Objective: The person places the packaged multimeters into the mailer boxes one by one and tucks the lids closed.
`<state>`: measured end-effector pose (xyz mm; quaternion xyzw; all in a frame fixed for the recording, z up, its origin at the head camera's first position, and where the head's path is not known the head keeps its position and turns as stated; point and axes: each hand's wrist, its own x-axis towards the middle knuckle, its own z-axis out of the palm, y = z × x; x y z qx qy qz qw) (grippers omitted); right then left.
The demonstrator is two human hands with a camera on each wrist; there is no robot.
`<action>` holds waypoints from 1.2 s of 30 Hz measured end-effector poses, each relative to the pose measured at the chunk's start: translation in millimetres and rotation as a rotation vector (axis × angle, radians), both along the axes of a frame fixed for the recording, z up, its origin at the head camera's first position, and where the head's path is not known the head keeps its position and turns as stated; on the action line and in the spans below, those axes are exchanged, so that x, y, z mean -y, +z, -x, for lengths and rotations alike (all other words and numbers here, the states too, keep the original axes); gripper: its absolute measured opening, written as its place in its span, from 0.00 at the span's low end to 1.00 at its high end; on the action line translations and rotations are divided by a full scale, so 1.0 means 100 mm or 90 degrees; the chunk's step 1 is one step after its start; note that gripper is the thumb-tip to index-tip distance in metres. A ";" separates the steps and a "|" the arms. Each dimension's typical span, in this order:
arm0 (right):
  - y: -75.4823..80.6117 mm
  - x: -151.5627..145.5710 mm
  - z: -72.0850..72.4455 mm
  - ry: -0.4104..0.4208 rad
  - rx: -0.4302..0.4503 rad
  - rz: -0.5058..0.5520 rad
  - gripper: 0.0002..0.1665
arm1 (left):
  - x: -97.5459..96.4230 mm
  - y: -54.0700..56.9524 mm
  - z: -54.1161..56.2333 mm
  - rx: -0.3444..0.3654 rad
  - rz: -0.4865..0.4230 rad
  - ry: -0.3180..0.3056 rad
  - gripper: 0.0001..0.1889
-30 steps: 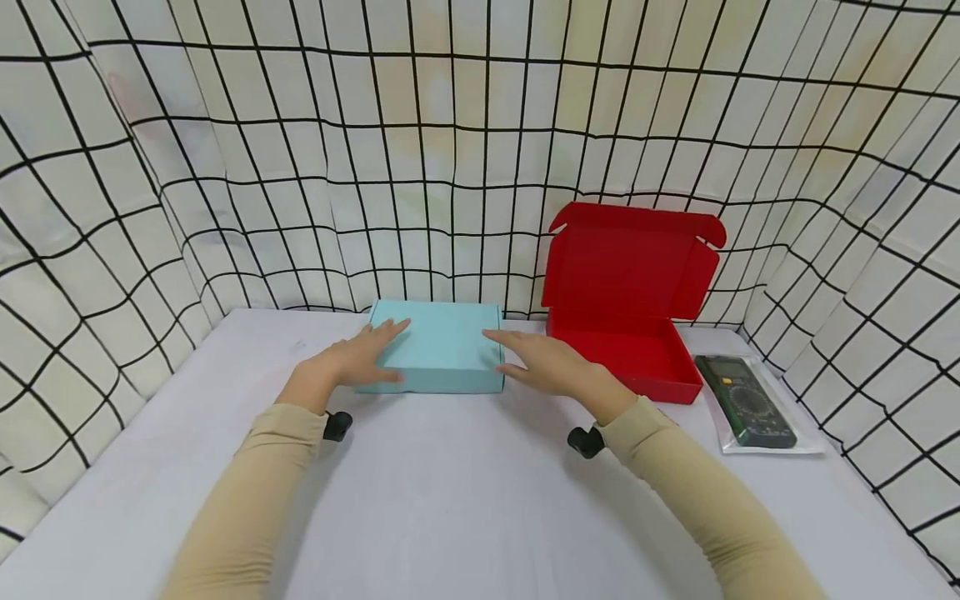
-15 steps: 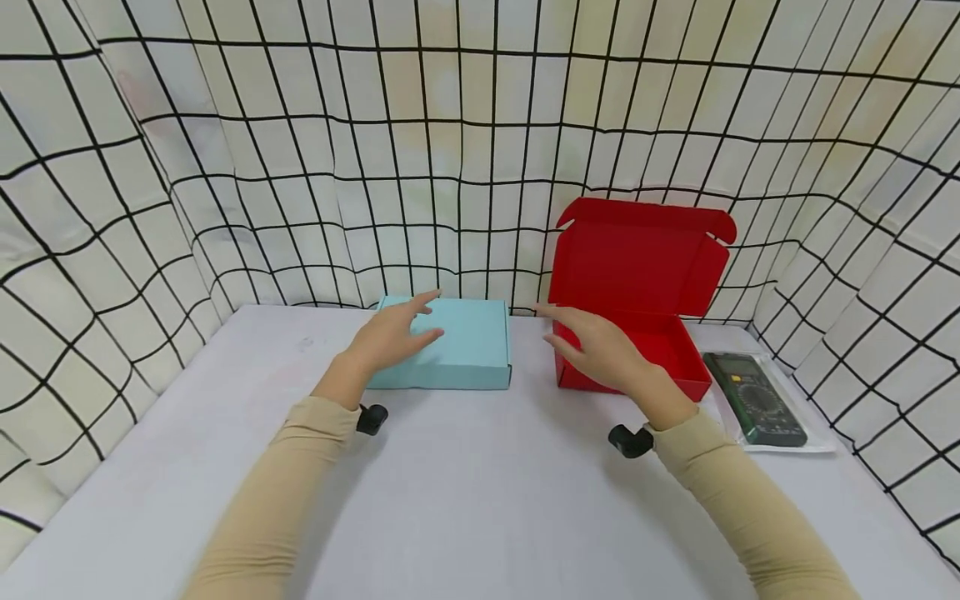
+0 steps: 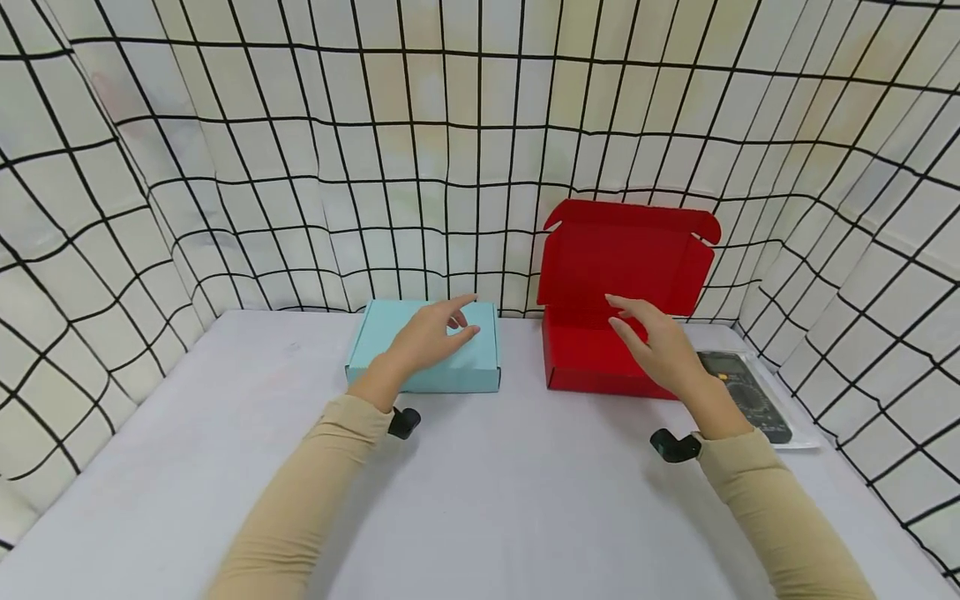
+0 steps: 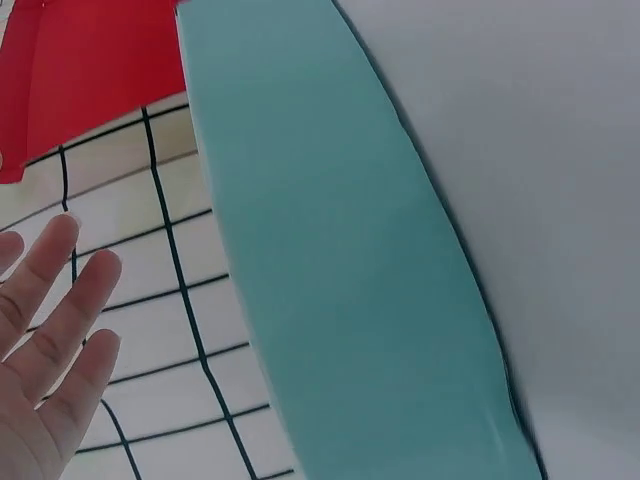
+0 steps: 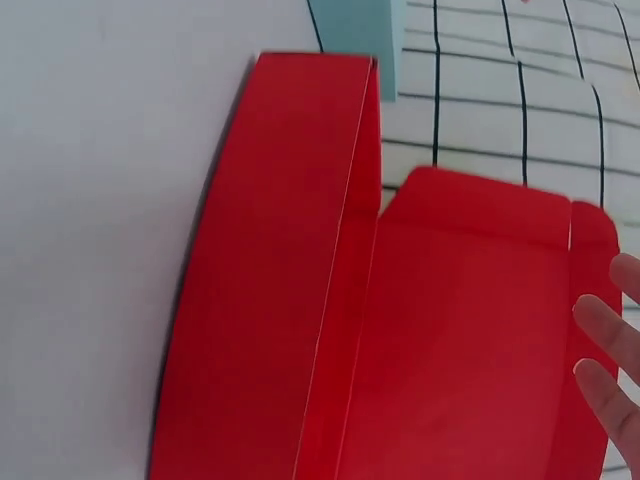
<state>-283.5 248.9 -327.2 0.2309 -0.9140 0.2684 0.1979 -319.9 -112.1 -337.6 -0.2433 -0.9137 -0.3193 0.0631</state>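
On the white-covered table [image 3: 510, 508], the red mailer box [image 3: 588, 381] sits toward the right, its long axis running left to right, its mouth facing up and its lid [image 3: 626, 258] raised at the back. Left of it, a little apart, the closed light-blue mailer box [image 3: 450, 381] lies flat, also long from left to right. The left hand [image 3: 426, 337] hovers over the blue top, fingers parted, holding nothing; the right hand [image 3: 660, 346], fingers loosely extended, hovers before the red box, likewise holding nothing. The digital multimeter [image 3: 750, 396], partly hidden, slants from far left to near right. A second ago both hands flanked the blue box; the right has since moved across to the red one, the left farther over the blue, while both boxes have stayed put
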 end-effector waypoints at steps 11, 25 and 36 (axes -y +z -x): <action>-0.18 -0.58 -0.04 -0.103 -0.021 0.069 0.26 | -0.42 -0.18 0.04 0.045 -0.053 -0.018 0.30; -0.32 -1.05 -0.05 -0.194 0.031 0.089 0.27 | -0.91 -0.40 0.07 0.084 -0.174 -0.035 0.29; -0.47 -1.24 -0.03 -0.233 0.071 0.067 0.27 | -1.20 -0.50 0.09 0.118 -0.261 0.014 0.27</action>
